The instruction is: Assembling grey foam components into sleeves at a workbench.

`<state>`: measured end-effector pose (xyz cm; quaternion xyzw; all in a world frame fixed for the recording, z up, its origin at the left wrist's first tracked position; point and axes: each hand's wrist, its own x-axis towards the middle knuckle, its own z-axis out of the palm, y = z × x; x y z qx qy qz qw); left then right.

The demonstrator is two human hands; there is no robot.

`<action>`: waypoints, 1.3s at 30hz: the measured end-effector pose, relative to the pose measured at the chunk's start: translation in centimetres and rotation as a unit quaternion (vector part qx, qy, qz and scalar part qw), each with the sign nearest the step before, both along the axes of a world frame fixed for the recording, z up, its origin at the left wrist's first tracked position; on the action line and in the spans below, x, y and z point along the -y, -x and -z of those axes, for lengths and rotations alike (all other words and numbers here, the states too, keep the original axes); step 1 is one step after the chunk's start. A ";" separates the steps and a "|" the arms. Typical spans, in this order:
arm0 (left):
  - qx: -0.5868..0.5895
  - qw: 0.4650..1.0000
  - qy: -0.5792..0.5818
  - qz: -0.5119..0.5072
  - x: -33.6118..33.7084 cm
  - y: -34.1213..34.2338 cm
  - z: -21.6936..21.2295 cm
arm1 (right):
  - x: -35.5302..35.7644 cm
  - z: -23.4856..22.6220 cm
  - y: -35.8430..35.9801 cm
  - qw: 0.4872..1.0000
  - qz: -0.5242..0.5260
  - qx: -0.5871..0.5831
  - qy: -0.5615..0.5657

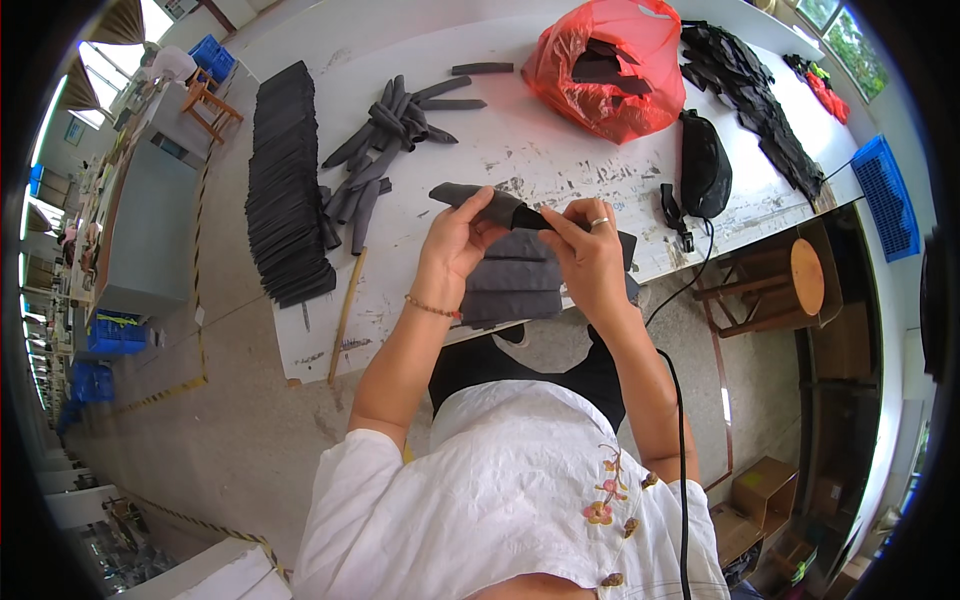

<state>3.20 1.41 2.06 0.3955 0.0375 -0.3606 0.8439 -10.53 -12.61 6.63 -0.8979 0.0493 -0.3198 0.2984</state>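
Note:
Above the near edge of the table, my left hand is closed round a dark grey fabric tube with a tapered left end. My right hand pinches a black piece at the tube's right end; whether it is inside the tube or part of it I cannot tell. Just below my hands, several flat dark grey fabric pieces lie overlapping at the table edge. A heap of similar grey tubes lies farther off to the left.
A long row of stacked dark fabric pieces lines the table's left side, near a thin wooden stick. Farther right are a red plastic bag, a black pouch, a black buckle and black pieces. A wooden stool stands right.

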 end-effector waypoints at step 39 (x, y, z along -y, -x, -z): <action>0.073 0.985 0.157 -0.021 2.7 5.5 -1.9 | -0.8 0.9 1.3 0.994 -0.093 -0.006 0.063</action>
